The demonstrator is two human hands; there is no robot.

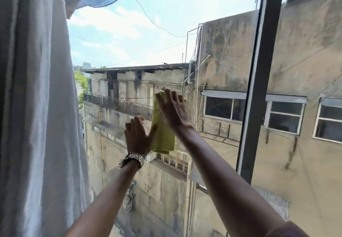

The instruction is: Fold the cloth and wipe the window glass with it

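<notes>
A folded yellow-green cloth [162,136] lies flat against the window glass [140,44] near the middle of the pane. My right hand [173,110] presses on the cloth's upper part with its fingers spread. My left hand [137,135], with a metal watch on the wrist, rests flat on the glass just left of the cloth, its thumb touching the cloth's left edge. The cloth's lower end hangs free below both hands.
A white curtain [37,107] hangs along the left side. A dark vertical window frame bar [259,81] stands right of my hands. Through the glass I see weathered buildings, wires and sky.
</notes>
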